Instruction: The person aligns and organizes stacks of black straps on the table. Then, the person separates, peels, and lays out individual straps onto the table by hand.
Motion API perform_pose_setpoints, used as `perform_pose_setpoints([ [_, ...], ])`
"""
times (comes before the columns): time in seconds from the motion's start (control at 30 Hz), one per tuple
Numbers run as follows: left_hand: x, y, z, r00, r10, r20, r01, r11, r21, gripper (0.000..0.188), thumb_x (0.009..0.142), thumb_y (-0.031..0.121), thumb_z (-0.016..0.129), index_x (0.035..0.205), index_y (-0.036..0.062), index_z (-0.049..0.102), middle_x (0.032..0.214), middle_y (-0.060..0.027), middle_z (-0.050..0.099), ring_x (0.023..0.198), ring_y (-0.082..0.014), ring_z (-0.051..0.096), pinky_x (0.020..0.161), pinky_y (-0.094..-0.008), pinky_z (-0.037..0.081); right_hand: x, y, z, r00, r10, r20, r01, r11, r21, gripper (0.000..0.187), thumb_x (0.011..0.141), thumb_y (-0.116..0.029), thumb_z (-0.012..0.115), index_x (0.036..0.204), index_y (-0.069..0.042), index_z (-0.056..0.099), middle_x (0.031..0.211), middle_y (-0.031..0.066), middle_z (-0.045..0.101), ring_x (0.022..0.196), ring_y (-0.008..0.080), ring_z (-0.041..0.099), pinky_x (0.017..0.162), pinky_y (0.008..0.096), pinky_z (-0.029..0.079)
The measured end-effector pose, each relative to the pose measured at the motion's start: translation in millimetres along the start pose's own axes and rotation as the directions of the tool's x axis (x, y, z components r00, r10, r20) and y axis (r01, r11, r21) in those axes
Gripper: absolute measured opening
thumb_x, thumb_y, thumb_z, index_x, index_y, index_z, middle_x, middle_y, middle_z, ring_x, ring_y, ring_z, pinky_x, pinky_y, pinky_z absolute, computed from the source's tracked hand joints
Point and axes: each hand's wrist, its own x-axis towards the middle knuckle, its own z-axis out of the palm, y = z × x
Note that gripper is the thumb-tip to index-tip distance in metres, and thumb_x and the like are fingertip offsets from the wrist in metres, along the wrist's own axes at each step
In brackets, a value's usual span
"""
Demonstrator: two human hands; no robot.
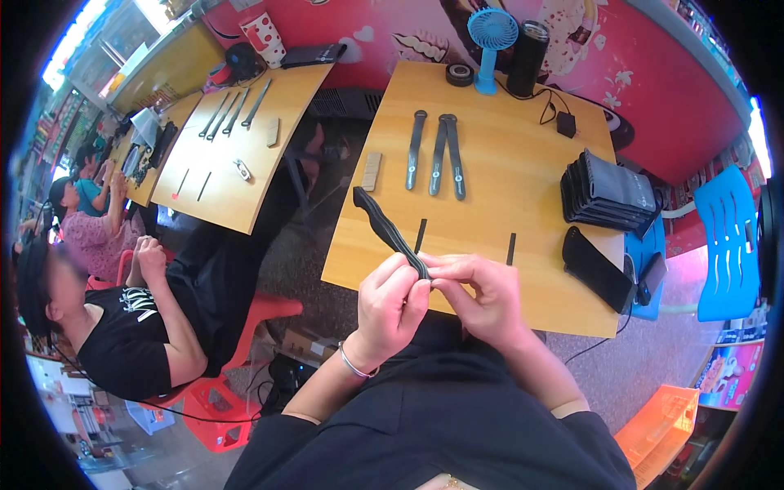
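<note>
A long, dark, ribbed strap (380, 220) slants up and to the left from my hands, over the table's near edge. My left hand (387, 306) is closed around its lower part. The fingers of my right hand (480, 296) pinch the strap's near end, and the fingertips of both hands meet there. Just beyond my hands a thin black strip (421, 235) lies on the wooden table (539, 282). Another thin black strip (511, 249) is to the right of it. Farther back lie a dark grey strap (416, 151) with a rounded end and two more such straps (446, 155), touching at their far ends.
A tan block (371, 171) lies at the table's left. At the right are a stack of black pouches (611, 192) and a black phone (598, 269). A blue fan (492, 41) and black thermos (529, 57) stand at the back. A co-worker (139, 318) sits left.
</note>
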Motion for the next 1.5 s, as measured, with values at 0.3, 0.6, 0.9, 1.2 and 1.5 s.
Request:
perform_pose_setpoints([
  [0.3, 13.1, 4.0, 4.1, 0.994, 0.069, -0.081, -0.069, 0.998, -0.004, 0.015, 0.083, 0.004, 0.056, 0.070, -0.0011, 0.053, 0.070, -0.0124, 0.055, 0.056, -0.0250, 0.050, 0.050, -0.0324, 0.042, 3.3, -3.4, 13.6, 0.975, 0.168, -0.145, -0.143, 0.975, 0.170, 0.008, 0.088, 0.000, 0.062, 0.092, 0.002, 0.055, 0.094, 0.0134, 0.070, 0.077, 0.0128, 0.066, 0.069, 0.0258, 0.053],
  [0.6, 20.0, 1.2, 3.9, 0.990, 0.093, -0.107, -0.096, 0.995, -0.016, 0.023, 0.086, 0.015, 0.063, 0.072, -0.0008, 0.056, 0.072, -0.0095, 0.057, 0.056, -0.0206, 0.050, 0.050, -0.0293, 0.041, 5.7, -3.6, 20.8, 0.965, 0.105, -0.241, -0.062, 0.982, 0.177, 0.009, 0.088, -0.001, 0.062, 0.091, 0.001, 0.054, 0.093, 0.0137, 0.069, 0.079, 0.0131, 0.066, 0.068, 0.0271, 0.053],
  [0.9, 10.2, 3.6, 5.6, 0.996, -0.030, -0.086, 0.022, 0.996, -0.092, 0.026, 0.083, 0.009, 0.065, 0.064, -0.0012, 0.049, 0.067, -0.0087, 0.051, 0.058, -0.0190, 0.049, 0.051, -0.0280, 0.039, 8.4, -5.5, 7.8, 0.974, 0.056, -0.221, -0.040, 0.996, 0.079, 0.006, 0.087, 0.000, 0.061, 0.089, 0.000, 0.056, 0.087, 0.0100, 0.069, 0.075, 0.0162, 0.065, 0.069, 0.0272, 0.052],
  [1.2, 6.6, 2.5, 7.1, 0.994, 0.079, -0.071, -0.096, 0.957, -0.272, 0.021, 0.081, 0.007, 0.060, 0.066, -0.0022, 0.049, 0.071, -0.0121, 0.051, 0.064, -0.0236, 0.052, 0.057, -0.0303, 0.042, 13.3, -12.1, -18.0, 0.987, 0.089, -0.136, -0.034, 0.934, 0.357, 0.041, 0.086, -0.023, 0.069, 0.114, 0.003, 0.054, 0.113, 0.0152, 0.063, 0.101, 0.0204, 0.061, 0.082, 0.0335, 0.052],
  [1.5, 6.1, 6.0, 10.2, 0.999, 0.047, -0.015, -0.050, 0.952, -0.302, 0.012, 0.078, 0.003, 0.058, 0.070, -0.0040, 0.054, 0.080, -0.0147, 0.058, 0.071, -0.0242, 0.057, 0.062, -0.0313, 0.046, 6.8, -1.2, -15.5, 0.982, -0.187, -0.032, 0.182, 0.976, -0.120, 0.023, 0.080, -0.003, 0.064, 0.102, 0.002, 0.067, 0.111, 0.0162, 0.065, 0.106, 0.0285, 0.061, 0.089, 0.0363, 0.049],
])
